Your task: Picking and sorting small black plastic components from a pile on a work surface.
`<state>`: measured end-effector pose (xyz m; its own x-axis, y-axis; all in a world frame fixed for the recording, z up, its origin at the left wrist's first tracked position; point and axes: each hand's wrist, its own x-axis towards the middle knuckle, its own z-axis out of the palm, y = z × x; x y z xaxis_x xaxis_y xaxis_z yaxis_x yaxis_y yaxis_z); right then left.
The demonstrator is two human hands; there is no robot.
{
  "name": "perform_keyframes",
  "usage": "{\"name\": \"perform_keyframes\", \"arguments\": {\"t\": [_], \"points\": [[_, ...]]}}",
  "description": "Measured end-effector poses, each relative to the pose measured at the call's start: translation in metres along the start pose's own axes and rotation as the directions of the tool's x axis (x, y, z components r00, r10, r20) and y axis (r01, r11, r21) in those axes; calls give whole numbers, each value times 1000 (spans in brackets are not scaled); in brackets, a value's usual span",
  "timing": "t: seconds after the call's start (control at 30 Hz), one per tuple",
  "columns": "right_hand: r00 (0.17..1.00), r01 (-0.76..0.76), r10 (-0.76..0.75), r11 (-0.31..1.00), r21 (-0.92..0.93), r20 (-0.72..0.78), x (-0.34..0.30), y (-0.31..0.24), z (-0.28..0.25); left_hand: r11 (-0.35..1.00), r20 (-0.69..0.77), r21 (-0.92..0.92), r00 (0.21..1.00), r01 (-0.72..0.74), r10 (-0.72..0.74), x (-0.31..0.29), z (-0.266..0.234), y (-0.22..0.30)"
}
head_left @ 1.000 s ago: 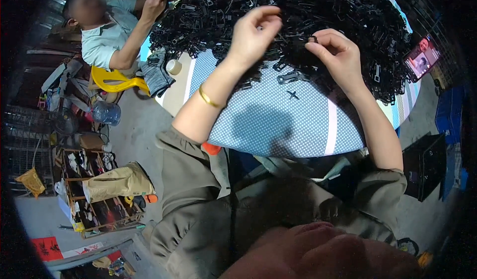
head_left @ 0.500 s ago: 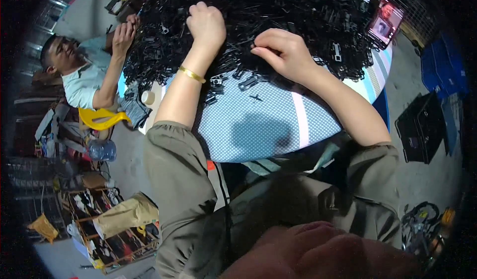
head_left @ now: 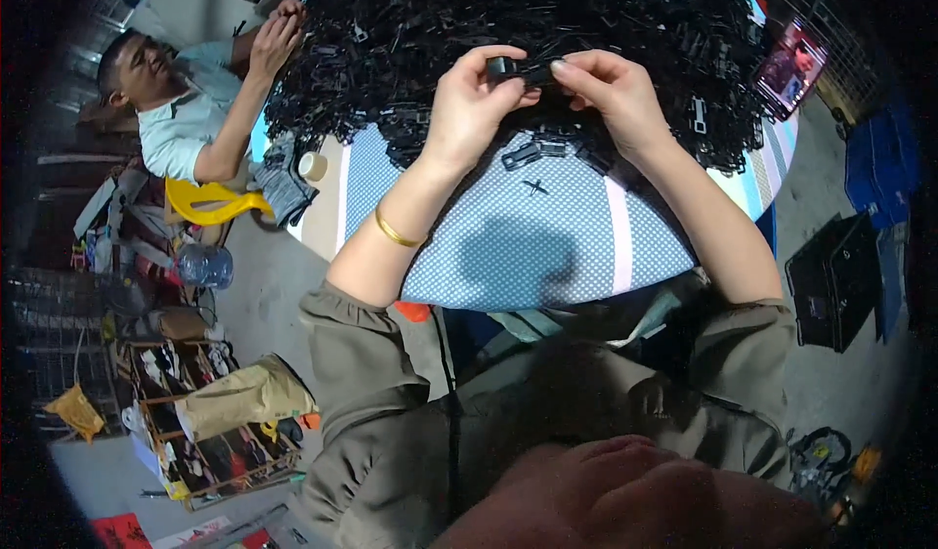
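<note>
Black plastic, as it seems, is the small part [head_left: 529, 68] between the two hands, held over the near side of the pile of clips [head_left: 508, 12]. The left hand [head_left: 469, 109] grasps one end with thumb and fingers; the right hand [head_left: 616, 100] pinches the other end. I cannot say surely if this is one piece or two together, because fingers cover much of it. For good handling, I think, the left should be firm support, while the right makes only small, straight movements, so thin plastic does not bend. Forearms should avoid the loose clips [head_left: 532, 153] and crossed piece [head_left: 535, 189] on the cloth [head_left: 440, 271], just nearside of the pile.
</note>
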<state>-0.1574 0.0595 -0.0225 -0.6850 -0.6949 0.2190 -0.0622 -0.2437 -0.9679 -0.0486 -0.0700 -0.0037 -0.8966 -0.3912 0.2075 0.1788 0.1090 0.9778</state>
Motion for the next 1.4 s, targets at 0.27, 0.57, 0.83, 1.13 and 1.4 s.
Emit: {"name": "perform_keyframes", "arguments": {"t": [0.27, 0.57, 0.83, 1.13, 1.4], "points": [[997, 38, -48, 988, -151, -65, -3, 3, 2, 952, 44, -303, 999, 40, -28, -10, 0, 2], [979, 148, -191, 905, -399, -72, -3, 3, 4, 1000, 73, 19, 997, -1, -1, -11, -6, -9], [949, 254, -311, 835, -488, -38, -2, 10, 2, 1000, 106, -26, 994, 6, -3, -11, -4, -10], [951, 190, -308, 612, -768, -10, -7, -6, 7, 995, 119, 67, 991, -77, 69, -12, -3, -4], [949, 295, -312, 821, -488, 48, 15, -12, 7, 981, 57, -182, 997, 59, -50, -10, -8, -12]]}}
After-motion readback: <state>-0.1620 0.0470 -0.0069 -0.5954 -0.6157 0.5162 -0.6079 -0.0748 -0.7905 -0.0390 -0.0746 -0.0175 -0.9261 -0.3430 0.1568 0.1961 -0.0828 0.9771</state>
